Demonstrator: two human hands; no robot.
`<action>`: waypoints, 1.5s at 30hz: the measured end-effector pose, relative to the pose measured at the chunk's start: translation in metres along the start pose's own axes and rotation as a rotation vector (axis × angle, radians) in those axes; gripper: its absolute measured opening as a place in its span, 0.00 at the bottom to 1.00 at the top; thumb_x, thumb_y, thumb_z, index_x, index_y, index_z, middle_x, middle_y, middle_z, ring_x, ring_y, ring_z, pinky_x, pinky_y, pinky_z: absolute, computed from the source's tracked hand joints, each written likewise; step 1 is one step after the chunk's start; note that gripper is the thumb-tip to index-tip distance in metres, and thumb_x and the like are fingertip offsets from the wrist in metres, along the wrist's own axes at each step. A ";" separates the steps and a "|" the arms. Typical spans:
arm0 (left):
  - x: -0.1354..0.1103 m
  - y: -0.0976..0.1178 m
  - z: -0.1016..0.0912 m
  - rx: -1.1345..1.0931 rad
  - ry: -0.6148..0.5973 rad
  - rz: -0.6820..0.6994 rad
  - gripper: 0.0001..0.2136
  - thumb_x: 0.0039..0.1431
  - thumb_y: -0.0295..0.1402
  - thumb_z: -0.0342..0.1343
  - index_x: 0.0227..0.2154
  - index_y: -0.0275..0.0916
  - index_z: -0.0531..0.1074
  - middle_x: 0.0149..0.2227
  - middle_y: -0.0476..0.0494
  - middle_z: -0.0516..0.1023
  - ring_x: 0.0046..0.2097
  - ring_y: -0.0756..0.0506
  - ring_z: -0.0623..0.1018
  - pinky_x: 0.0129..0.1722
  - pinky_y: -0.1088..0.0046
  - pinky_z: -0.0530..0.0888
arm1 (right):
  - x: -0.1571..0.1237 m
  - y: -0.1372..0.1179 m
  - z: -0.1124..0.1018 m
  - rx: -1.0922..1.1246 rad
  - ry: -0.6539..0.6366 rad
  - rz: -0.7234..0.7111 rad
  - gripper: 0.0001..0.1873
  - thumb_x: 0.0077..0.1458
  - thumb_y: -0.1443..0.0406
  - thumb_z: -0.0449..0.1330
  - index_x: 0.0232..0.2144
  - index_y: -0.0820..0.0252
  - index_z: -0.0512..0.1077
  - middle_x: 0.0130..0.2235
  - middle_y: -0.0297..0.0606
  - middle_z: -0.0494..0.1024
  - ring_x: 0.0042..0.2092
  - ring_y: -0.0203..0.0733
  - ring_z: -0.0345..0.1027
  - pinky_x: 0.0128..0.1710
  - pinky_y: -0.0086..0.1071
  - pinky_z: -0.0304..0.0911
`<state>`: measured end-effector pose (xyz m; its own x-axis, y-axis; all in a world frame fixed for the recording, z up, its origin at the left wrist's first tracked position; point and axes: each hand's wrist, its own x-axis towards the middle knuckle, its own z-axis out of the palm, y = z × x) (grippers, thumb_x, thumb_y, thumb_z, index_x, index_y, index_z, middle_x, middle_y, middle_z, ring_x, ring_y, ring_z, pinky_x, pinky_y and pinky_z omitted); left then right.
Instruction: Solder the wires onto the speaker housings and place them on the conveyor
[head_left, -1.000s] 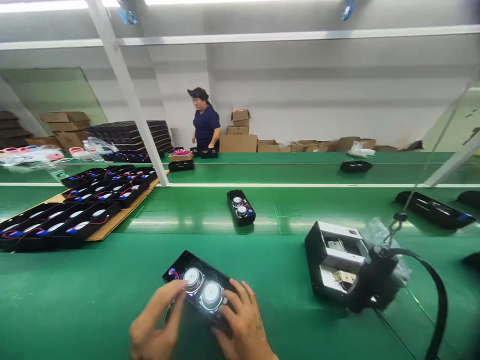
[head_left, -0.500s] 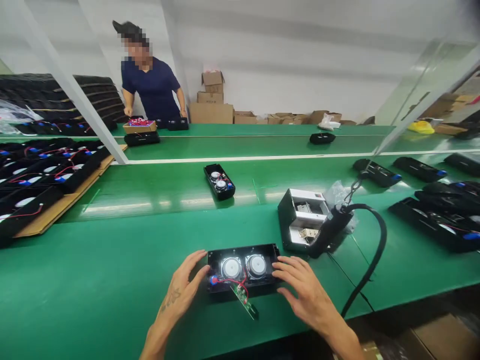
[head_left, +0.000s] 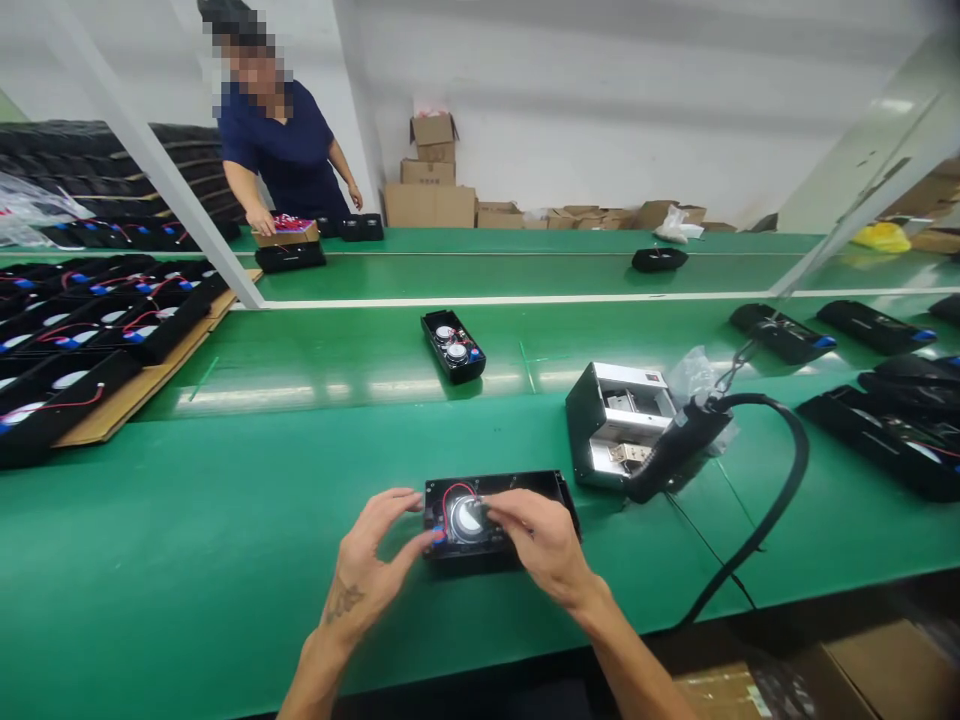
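A black speaker housing point(head_left: 499, 560) lies on the green bench in front of me, its inside facing up. One round silver speaker point(head_left: 468, 518) shows in its left half; the other is behind my right hand. My left hand point(head_left: 386, 535) holds the housing's left end, thumb by the blue connector point(head_left: 438, 537) and fingers at the edge. Above the housing, my right hand point(head_left: 536, 535) is closed in a pinch at the end of the looped red wire point(head_left: 452, 492). The circuit board in that pinch is almost wholly hidden by the fingers.
Behind the housing stands a black-and-silver device point(head_left: 626, 420), with a black-handled tool point(head_left: 679, 445) and thick cable beside it. Another speaker housing point(head_left: 454, 347) lies farther back. More housings fill cardboard at left point(head_left: 176, 345) and lie at right point(head_left: 885, 440). A co-worker point(head_left: 285, 150) stands across the bench.
My right hand has moved left from the housing's right end and taken up the circuit board, which hung over the front edge. The red wire now loops upward. The co-worker's hand reached a small box.
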<state>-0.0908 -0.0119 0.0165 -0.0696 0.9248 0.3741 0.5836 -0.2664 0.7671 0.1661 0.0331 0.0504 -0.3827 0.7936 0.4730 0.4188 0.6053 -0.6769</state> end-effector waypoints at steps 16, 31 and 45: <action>0.012 0.018 0.034 0.258 -0.481 0.340 0.35 0.59 0.24 0.60 0.68 0.50 0.59 0.43 0.46 0.81 0.45 0.41 0.75 0.53 0.55 0.70 | 0.009 -0.010 -0.013 -0.573 -0.714 -0.095 0.13 0.62 0.75 0.54 0.34 0.57 0.76 0.34 0.36 0.79 0.31 0.38 0.66 0.28 0.37 0.45; 0.081 0.013 0.035 0.007 -0.678 -0.055 0.33 0.44 0.39 0.72 0.57 0.47 0.75 0.37 0.51 0.83 0.38 0.46 0.80 0.43 0.68 0.73 | 0.042 -0.003 -0.007 -0.420 -0.615 0.068 0.15 0.53 0.70 0.66 0.45 0.59 0.79 0.40 0.41 0.82 0.42 0.45 0.73 0.43 0.36 0.63; 0.137 0.015 0.028 -0.110 -0.900 -0.184 0.33 0.38 0.45 0.74 0.51 0.42 0.78 0.32 0.52 0.77 0.30 0.50 0.73 0.30 0.75 0.67 | 0.105 0.013 -0.017 -0.151 -0.753 0.264 0.13 0.40 0.67 0.73 0.33 0.60 0.83 0.24 0.26 0.76 0.27 0.32 0.64 0.26 0.26 0.52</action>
<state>-0.0691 0.1182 0.0644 0.5285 0.8052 -0.2692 0.5423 -0.0762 0.8367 0.1448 0.1256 0.1010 -0.6847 0.6902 -0.2342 0.6585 0.4482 -0.6046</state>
